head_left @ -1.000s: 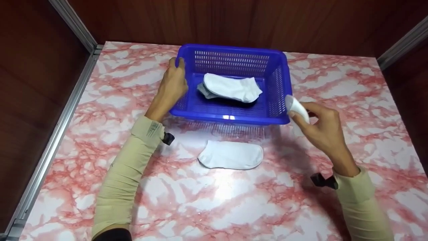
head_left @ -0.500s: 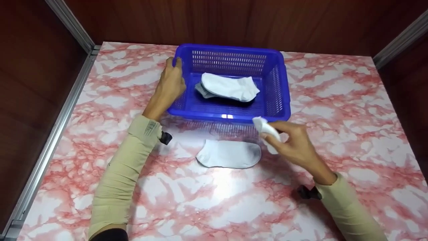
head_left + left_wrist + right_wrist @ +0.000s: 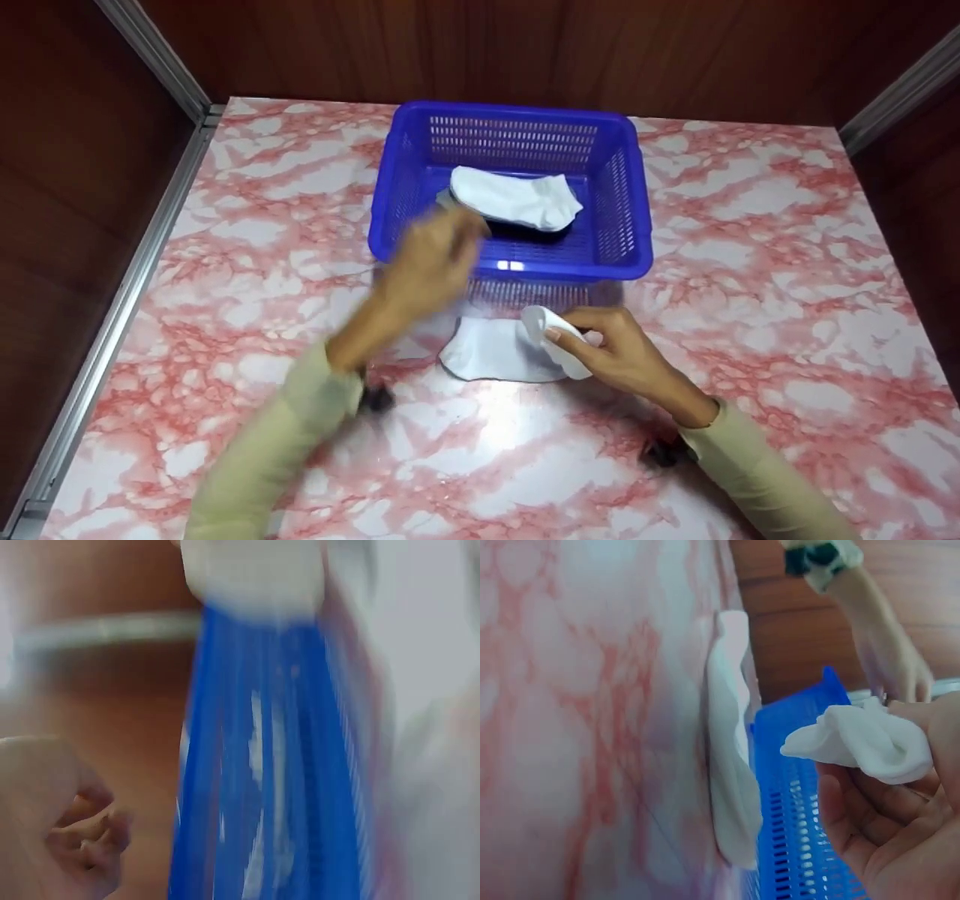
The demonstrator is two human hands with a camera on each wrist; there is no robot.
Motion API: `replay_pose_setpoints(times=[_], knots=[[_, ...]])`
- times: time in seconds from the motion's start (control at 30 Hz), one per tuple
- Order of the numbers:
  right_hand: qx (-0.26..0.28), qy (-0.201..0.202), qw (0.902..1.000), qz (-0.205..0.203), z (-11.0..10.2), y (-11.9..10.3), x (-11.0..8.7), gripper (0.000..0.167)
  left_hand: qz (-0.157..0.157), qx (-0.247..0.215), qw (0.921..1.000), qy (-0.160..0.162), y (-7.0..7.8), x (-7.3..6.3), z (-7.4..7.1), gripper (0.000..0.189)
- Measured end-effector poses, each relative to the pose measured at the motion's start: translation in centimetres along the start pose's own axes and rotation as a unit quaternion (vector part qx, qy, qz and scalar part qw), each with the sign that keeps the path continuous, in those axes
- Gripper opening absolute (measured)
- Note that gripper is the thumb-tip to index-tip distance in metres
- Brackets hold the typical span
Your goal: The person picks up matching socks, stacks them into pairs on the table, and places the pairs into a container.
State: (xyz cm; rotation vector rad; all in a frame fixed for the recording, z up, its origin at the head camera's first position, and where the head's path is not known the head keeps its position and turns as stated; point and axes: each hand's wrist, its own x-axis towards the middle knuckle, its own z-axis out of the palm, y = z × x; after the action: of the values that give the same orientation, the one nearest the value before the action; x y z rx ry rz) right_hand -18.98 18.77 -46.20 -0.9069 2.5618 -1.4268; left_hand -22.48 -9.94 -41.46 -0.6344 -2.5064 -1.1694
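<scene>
My right hand (image 3: 626, 352) pinches a folded white sock (image 3: 874, 742) between thumb and fingers. In the head view this sock is above the right end of a white ankle sock (image 3: 484, 351) lying flat on the table. My left hand (image 3: 427, 262), blurred by motion, is over the front left corner of a blue plastic basket (image 3: 574, 271). Its fingers look loosely curled in the left wrist view, with nothing between them. Inside the basket lies a white sock (image 3: 514, 199) on top of other socks, a grey edge showing at their left.
The table (image 3: 765, 315) has a red and white marbled top. Dark wood panels (image 3: 495, 49) stand behind it and at both sides, with a metal rail (image 3: 112, 315) along the left. Beige sleeves and dark wrist-worn cameras show on both arms.
My left hand has let go of the basket's left rim and moved right and toward me. The right hand has carried its sock leftward and nearer, over the sock on the table.
</scene>
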Motion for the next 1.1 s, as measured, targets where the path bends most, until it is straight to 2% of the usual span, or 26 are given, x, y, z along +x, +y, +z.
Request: replay_pose_setpoints(times=[0.03,0.07,0.13,0.2,0.23,0.3,0.4,0.47,0.53,0.6,0.7,0.77,0.9,0.93,1.0,1.1], knots=[[0.005,-0.004,1.0000,0.003,0.1,-0.1,0.0,0.009,-0.011,-0.037,0.9983,-0.043,0.8,-1.2,0.6,0.019],[0.009,-0.007,0.9999,0.004,0.2,-0.1,0.0,0.010,-0.030,-0.072,0.9928,-0.091,1.5,-2.3,1.3,0.020],[0.010,-0.008,0.9999,0.004,0.4,-0.3,0.1,0.013,-0.066,-0.125,0.9752,-0.171,2.3,-3.9,2.5,0.020],[0.010,-0.006,0.9999,0.007,0.7,-0.4,0.1,0.017,-0.097,-0.152,0.9590,-0.218,2.5,-5.0,3.7,0.020],[0.009,-0.005,0.9999,0.011,0.8,-0.5,0.2,0.019,-0.109,-0.162,0.9538,-0.228,2.5,-5.3,4.3,0.021],[0.014,-0.005,0.9995,0.028,1.0,-0.6,0.2,0.025,-0.128,-0.181,0.9463,-0.235,2.2,-5.7,5.4,0.027],[0.047,-0.020,0.9950,0.085,1.2,-0.8,0.1,0.036,-0.157,-0.208,0.9425,-0.209,2.0,-6.0,6.7,0.035],[0.111,-0.036,0.9843,0.133,1.2,-0.9,-0.1,0.043,-0.174,-0.227,0.9395,-0.189,1.8,-6.1,7.2,0.038],[0.166,-0.039,0.9708,0.168,1.2,-0.9,-0.1,0.045,-0.176,-0.242,0.9387,-0.172,1.7,-6.2,7.4,0.038],[0.212,-0.037,0.9595,0.182,1.2,-0.8,-0.1,0.042,-0.174,-0.262,0.9337,-0.171,1.6,-6.2,7.5,0.034],[0.257,-0.032,0.9488,0.181,1.2,-0.3,-0.1,0.037,-0.167,-0.294,0.9227,-0.185,1.6,-6.1,7.3,0.027],[0.314,-0.042,0.9321,0.176,1.3,0.0,-0.2,0.034,-0.168,-0.318,0.9115,-0.201,1.6,-6.0,7.1,0.025],[0.437,-0.085,0.8795,0.169,1.5,0.6,-0.2,0.041,-0.161,-0.350,0.8948,-0.225,1.7,-5.8,6.7,0.023],[0.455,-0.095,0.8694,0.168,1.5,0.7,-0.2,0.044,-0.159,-0.358,0.8898,-0.234,1.7,-5.8,6.6,0.023],[0.473,-0.110,0.8569,0.174,1.5,0.8,-0.1,0.055,-0.159,-0.379,0.8762,-0.253,1.8,-5.9,6.4,0.023],[0.475,-0.120,0.8517,0.186,1.3,1.0,-0.1,0.073,-0.161,-0.406,0.8543,-0.282,1.9,-5.9,5.9,0.025]])
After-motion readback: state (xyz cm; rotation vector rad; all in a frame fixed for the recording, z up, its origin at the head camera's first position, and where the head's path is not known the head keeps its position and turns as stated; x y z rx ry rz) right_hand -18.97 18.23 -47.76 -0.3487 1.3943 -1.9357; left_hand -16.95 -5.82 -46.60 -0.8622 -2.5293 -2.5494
